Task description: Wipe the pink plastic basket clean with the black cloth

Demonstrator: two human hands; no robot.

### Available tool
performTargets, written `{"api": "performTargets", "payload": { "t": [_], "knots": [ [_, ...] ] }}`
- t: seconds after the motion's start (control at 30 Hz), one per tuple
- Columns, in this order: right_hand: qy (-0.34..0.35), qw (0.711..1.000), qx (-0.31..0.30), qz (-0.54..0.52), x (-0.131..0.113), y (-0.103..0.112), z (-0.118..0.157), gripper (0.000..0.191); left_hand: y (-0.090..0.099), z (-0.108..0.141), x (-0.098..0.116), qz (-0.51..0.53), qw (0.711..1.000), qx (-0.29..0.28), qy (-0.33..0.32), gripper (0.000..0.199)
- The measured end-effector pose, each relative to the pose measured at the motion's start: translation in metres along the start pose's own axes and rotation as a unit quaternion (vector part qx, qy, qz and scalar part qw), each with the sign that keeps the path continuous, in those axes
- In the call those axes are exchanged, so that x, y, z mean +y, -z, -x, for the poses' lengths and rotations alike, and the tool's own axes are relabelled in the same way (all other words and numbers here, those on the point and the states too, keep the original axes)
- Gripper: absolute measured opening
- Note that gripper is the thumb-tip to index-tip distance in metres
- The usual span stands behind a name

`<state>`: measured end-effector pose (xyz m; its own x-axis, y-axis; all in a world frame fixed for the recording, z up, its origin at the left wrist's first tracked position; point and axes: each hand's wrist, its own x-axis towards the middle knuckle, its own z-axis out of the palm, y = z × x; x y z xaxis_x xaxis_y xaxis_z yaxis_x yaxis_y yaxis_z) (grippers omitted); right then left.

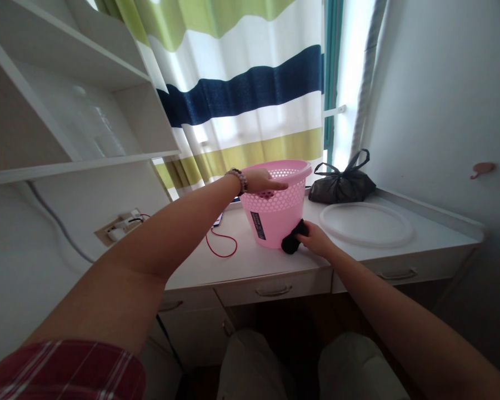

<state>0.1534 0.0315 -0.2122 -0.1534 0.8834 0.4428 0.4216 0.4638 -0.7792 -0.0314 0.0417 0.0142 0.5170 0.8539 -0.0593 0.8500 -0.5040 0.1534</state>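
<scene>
A pink plastic wastebasket [275,222] with a perforated upper wall and a dark label stands on the white desk. My left hand [263,181], a beaded bracelet at its wrist, is closed on the near side of its rim. Low on the basket's right side, my right hand [314,239] pinches a crumpled black bundle [292,240] against or close beside the wall. Whether the bundle is cloth or plastic I cannot tell. To the right, a whitish ring [325,223] lies flat on the desk.
Behind the ring sits a tied black plastic bag [344,186]. A red cable [223,256] runs on the desk left of the basket, by a phone [218,221] partly hidden by my arm. Shelves [87,165] overhang the left; a striped curtain [250,89] hangs behind.
</scene>
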Motion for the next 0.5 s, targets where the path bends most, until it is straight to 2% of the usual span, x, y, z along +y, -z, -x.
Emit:
{"api": "performTargets", "payload": {
  "t": [0.17, 0.27, 0.37, 0.5],
  "knots": [
    [0.066, 0.997, 0.029, 0.012, -0.028, 0.0, -0.024, 0.025, 0.0, -0.007, 0.002, -0.025, 0.999, 0.009, 0.023, 0.047],
    [0.083, 0.995, 0.036, 0.049, -0.032, -0.01, -0.025, 0.021, -0.001, -0.011, 0.001, -0.029, 0.999, 0.009, 0.026, 0.047],
    [0.067, 0.994, 0.007, 0.088, -0.018, -0.023, -0.014, 0.019, -0.002, -0.013, 0.0, -0.023, 1.0, 0.0, 0.021, 0.05],
    [0.0, 0.995, -0.056, 0.08, 0.01, -0.032, 0.0, 0.016, -0.002, -0.016, -0.002, -0.015, 1.0, -0.001, 0.022, 0.047]
  ]
}}
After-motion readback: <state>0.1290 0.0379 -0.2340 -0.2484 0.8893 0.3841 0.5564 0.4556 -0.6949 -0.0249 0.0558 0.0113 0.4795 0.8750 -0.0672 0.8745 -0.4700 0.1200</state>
